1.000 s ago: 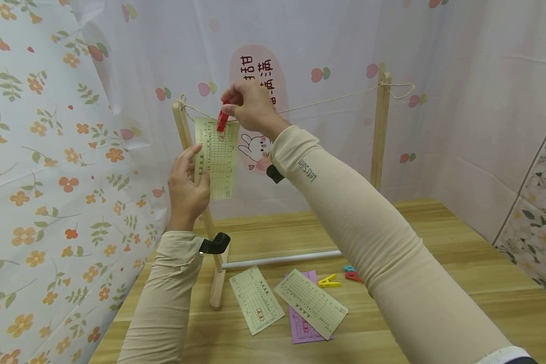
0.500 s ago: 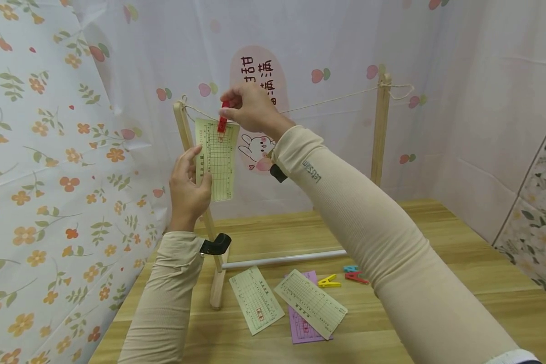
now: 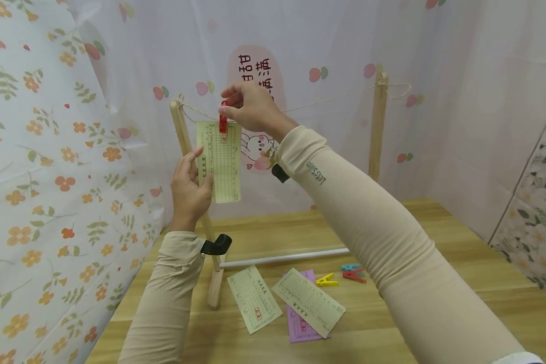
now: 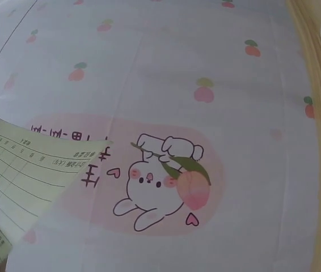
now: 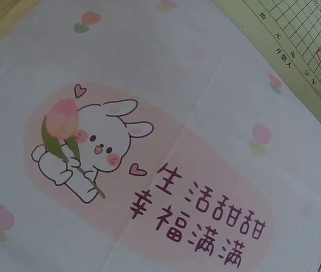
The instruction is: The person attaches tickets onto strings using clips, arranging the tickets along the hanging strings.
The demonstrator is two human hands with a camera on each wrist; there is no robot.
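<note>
In the head view, my right hand (image 3: 255,108) pinches a red clothespin (image 3: 223,124) between thumb and fingers. The clothespin sits over the top edge of a pale yellow printed receipt slip (image 3: 225,167), at the sagging string (image 3: 300,107). My left hand (image 3: 191,187) holds the slip by its left edge, thumb in front. The slip hangs upright next to the left wooden post (image 3: 180,126). At the left of the left wrist view, the slip (image 4: 18,170) looks bent. Only the slip's corner (image 5: 296,45) and a bit of red show in the right wrist view.
Two more pale slips, one (image 3: 255,299) alone and one (image 3: 309,302) across a purple slip (image 3: 298,328), lie on the wooden table (image 3: 418,232). Yellow (image 3: 327,280), blue (image 3: 349,267) and red (image 3: 355,275) clothespins lie to their right. A white rod (image 3: 282,260) runs behind; the right post (image 3: 378,126) holds the string's other end.
The red clothespin has turned from tilted to nearly vertical in my right hand. The hanging slip has swung to face me more squarely. My left hand stays at its edge.
</note>
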